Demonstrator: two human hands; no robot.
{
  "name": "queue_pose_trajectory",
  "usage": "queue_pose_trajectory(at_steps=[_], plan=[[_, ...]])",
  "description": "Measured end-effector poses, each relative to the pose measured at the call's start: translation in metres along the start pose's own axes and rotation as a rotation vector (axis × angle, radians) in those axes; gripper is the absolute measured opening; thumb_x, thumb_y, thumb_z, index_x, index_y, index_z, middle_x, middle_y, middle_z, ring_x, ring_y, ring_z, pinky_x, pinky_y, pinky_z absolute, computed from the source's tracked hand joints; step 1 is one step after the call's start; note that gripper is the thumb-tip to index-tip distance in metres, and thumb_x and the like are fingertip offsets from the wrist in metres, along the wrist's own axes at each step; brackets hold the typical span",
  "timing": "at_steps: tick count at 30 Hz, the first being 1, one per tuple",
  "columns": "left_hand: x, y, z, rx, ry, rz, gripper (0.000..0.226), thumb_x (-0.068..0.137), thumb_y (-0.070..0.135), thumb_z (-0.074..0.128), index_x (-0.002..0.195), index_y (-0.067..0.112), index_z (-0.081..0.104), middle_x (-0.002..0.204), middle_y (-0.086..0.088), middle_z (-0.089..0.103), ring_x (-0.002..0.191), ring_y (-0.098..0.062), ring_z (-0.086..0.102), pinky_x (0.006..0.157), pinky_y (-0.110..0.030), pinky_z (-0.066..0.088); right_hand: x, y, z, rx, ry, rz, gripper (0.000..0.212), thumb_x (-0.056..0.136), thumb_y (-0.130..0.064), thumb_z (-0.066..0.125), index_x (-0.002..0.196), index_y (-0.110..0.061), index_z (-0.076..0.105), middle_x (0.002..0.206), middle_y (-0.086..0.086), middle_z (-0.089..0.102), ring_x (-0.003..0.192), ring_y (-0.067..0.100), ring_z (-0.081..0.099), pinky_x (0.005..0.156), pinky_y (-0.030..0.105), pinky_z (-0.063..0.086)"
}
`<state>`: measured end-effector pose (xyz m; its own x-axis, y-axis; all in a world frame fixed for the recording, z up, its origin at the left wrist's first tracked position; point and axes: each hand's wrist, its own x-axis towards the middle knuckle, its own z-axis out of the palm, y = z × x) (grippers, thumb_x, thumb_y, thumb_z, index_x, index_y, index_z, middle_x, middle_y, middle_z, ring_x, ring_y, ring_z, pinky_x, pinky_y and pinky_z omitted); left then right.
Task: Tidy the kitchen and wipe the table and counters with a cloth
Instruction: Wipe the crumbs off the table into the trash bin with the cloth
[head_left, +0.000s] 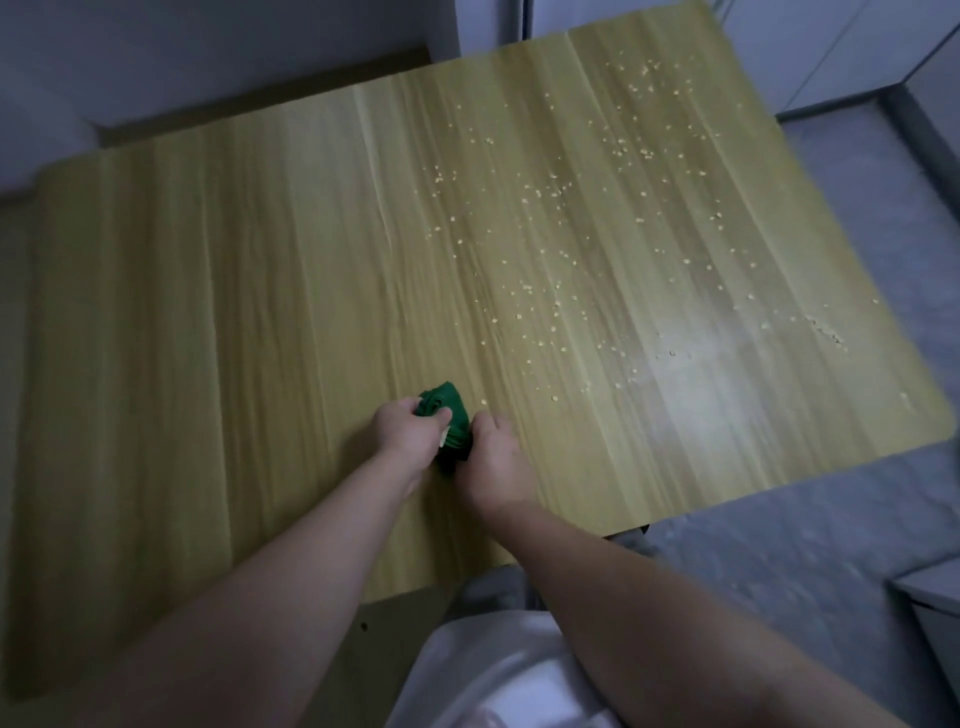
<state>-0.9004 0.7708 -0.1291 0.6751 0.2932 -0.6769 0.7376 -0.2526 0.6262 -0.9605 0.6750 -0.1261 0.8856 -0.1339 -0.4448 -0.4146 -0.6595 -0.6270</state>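
**Green cloth (450, 417) gripped two-handed**

Bunched between left hand (402, 430) and right hand (494, 465), fingers of both curled round it. Held over the wooden table (208, 312), near its front edge. Farther right on the table, scattered pale crumbs (558, 192).

Green cloth (449, 410) partly covered

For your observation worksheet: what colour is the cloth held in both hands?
Dark green; the cloth shows best in the head view.
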Motion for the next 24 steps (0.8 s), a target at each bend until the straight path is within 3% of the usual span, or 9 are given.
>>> queue_pose_trajectory(at_steps=[4,7,9,13,18,21,24], plan=[[-0.007,0.018,0.050,0.030,-0.059,0.050,0.014,0.087,0.009,0.073,0.090,0.020,0.064,0.089,-0.007,0.071,0.086,-0.028,0.071,0.084,-0.046,0.060,0.013,0.030,-0.041,-0.018,0.047,0.033,0.013,0.091,-0.011,0.053,0.101,-0.017,0.047,0.108,0.005,0.048,0.090,0.029,0.057,0.066,0.038,0.043],[-0.013,0.037,0.092,0.056,-0.099,0.052,0.015,0.086,0.011,0.074,0.098,0.012,0.066,0.092,-0.008,0.072,0.085,-0.028,0.071,0.083,-0.045,0.060,0.023,0.057,-0.075,-0.043,0.085,0.068,0.014,0.091,-0.009,0.052,0.101,-0.016,0.046,0.110,0.006,0.048,0.090,0.030,0.057,0.063,0.035,0.038],[-0.018,0.049,0.123,0.063,-0.134,0.050,0.023,0.086,0.011,0.074,0.107,0.007,0.068,0.094,-0.010,0.073,0.086,-0.028,0.071,0.082,-0.045,0.061,0.029,0.075,-0.100,-0.047,0.092,0.093,0.014,0.092,-0.010,0.050,0.104,-0.015,0.047,0.111,0.007,0.046,0.091,0.031,0.056,0.064,0.038,0.042],[-0.028,0.076,0.189,0.064,-0.188,0.064,0.015,0.087,0.009,0.073,0.099,0.014,0.066,0.091,-0.010,0.072,0.087,-0.029,0.071,0.082,-0.044,0.060,0.046,0.117,-0.149,-0.056,0.139,0.125,0.015,0.089,-0.009,0.053,0.103,-0.013,0.048,0.109,0.007,0.046,0.088,0.032,0.056,0.066,0.043,0.049],[-0.038,0.108,0.263,0.072,-0.223,0.046,0.030,0.086,0.012,0.075,0.115,0.009,0.067,0.097,-0.010,0.073,0.086,-0.027,0.071,0.083,-0.045,0.060,0.070,0.165,-0.205,-0.053,0.181,0.143,0.015,0.087,-0.007,0.054,0.100,-0.013,0.048,0.104,0.006,0.044,0.084,0.029,0.053,0.065,0.042,0.047],[-0.039,0.122,0.303,0.077,-0.233,0.060,0.023,0.084,0.014,0.077,0.106,0.013,0.068,0.094,-0.008,0.074,0.085,-0.027,0.072,0.083,-0.046,0.060,0.084,0.190,-0.236,-0.042,0.198,0.145,0.016,0.086,-0.005,0.055,0.099,-0.011,0.048,0.103,0.006,0.043,0.083,0.030,0.053,0.064,0.038,0.042],[-0.045,0.137,0.335,0.056,-0.246,0.043,0.024,0.084,0.012,0.076,0.107,0.009,0.070,0.093,-0.008,0.074,0.084,-0.027,0.073,0.082,-0.045,0.061,0.095,0.208,-0.262,-0.044,0.225,0.160,0.015,0.086,-0.009,0.056,0.099,-0.010,0.049,0.103,0.008,0.043,0.082,0.034,0.054,0.066,0.043,0.048]])
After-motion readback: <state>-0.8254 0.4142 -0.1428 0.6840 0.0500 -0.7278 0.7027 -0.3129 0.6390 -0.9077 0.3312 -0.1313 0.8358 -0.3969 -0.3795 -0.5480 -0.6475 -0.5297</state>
